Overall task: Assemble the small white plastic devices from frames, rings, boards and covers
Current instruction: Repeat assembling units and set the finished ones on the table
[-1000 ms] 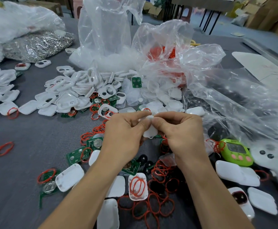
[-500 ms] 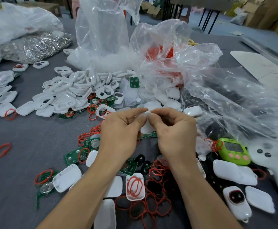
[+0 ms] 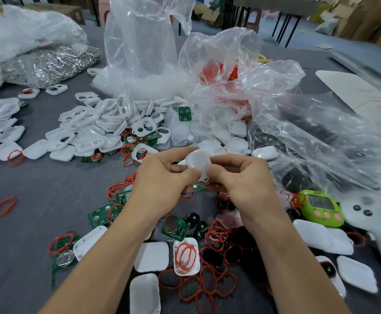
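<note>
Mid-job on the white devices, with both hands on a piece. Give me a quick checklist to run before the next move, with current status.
1. Grip of the left hand on the white cover: ok.
2. Pinch of the right hand on the same cover: ok.
3. Cover snapped fully closed: cannot tell, fingers hide its edges.
4. Parts fitted inside it: cannot tell.
5. Loose red rings lying near the wrists: ok.
6. Spare green board with coin cell lying below the hands for the next unit: ok.
</note>
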